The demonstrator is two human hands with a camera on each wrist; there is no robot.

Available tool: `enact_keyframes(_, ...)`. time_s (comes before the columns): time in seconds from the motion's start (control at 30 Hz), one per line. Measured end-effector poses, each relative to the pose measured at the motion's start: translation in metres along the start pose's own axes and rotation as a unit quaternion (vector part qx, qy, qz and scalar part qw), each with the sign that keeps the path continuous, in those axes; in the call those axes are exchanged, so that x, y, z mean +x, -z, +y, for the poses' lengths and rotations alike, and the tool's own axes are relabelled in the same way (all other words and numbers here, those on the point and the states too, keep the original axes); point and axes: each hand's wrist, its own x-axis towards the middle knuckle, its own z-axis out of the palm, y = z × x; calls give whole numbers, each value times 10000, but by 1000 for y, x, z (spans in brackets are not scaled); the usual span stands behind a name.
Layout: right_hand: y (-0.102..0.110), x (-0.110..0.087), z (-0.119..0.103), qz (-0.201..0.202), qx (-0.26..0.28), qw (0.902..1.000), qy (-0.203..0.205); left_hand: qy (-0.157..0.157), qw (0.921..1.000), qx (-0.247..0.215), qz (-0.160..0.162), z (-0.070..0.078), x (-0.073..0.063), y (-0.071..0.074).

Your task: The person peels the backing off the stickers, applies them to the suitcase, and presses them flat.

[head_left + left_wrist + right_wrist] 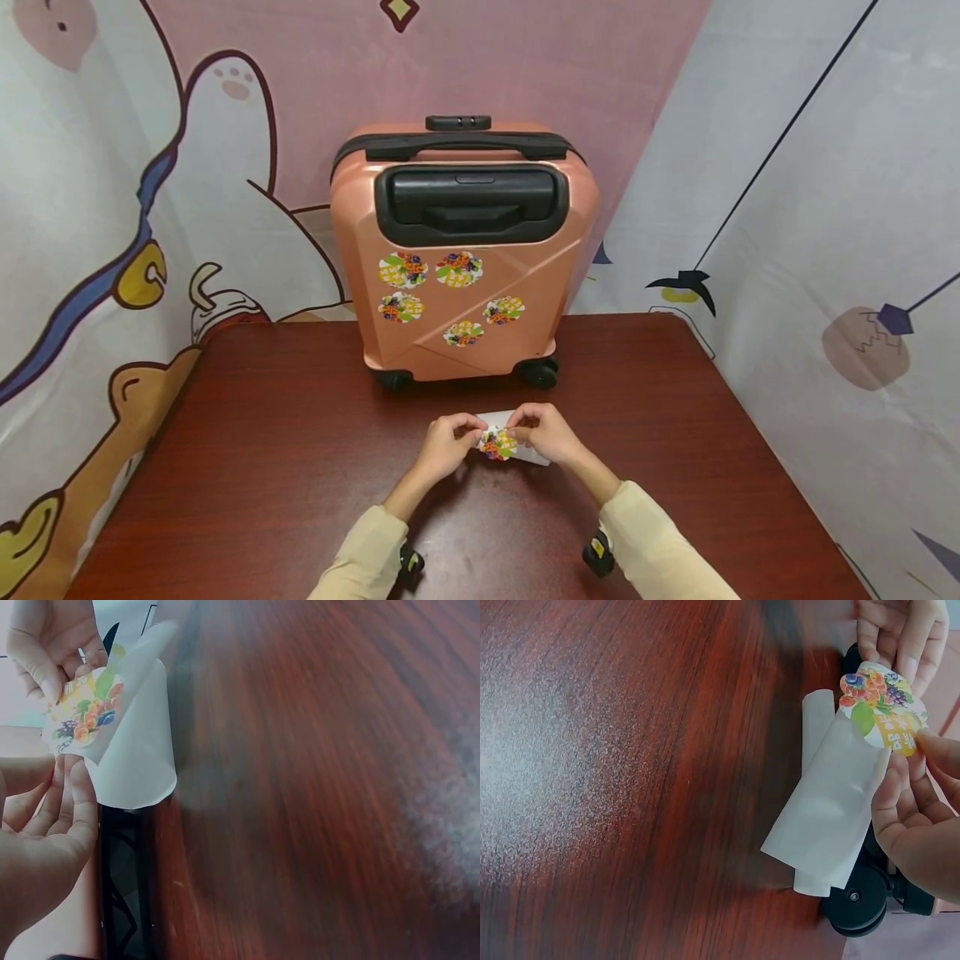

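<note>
A fruit-print sticker [497, 443] is held between the two hands above the table. My left hand [444, 448] pinches its left edge between thumb and fingers. At the right edge, my right hand [550, 433] pinches it in the same way. Curled white backing paper [825, 802] hangs from the sticker, and how much of it still adheres cannot be told. The left wrist view shows colourful fruit and yellow lettering on the sticker [86, 709]. Behind the hands an orange suitcase [517, 267] stands upright, with several similar round stickers [459, 270] on its front.
The suitcase rests on black wheels [537, 372] on a reddish-brown wooden table [285, 467]. Its black handle recess [472, 200] is near the top. A cartoon-printed cloth [787, 208] hangs behind and at both sides of the table.
</note>
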Motion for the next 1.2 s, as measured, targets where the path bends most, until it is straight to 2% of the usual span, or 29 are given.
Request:
enact_keyframes(0.2, 3, -2, -2, -85, 109, 9998, -122, 45, 9999, 106, -32, -4, -1, 1)
enact_keyframes(0.37, 6, -8, -20, -169, 194, 9996, -135, -9, 9997, 248, -46, -6, -2, 2)
enact_keyframes(0.5, 7, -11, -32, -231, 149, 9996, -117, -76, 9994, 304, 115, -9, -4, 3)
enact_keyframes(0.73, 9, -9, -36, -290, 257, 9991, -168, -32, 9976, 564, 395, -7, -4, 6)
enact_keyframes(1.0, 11, -7, -42, -177, 220, 9995, -148, 108, 9997, 234, -50, 1, 0, 7)
enact_keyframes(1.2, 14, -5, -45, -112, 100, 9999, -45, 138, 9997, 145, -120, 1, 2, 4)
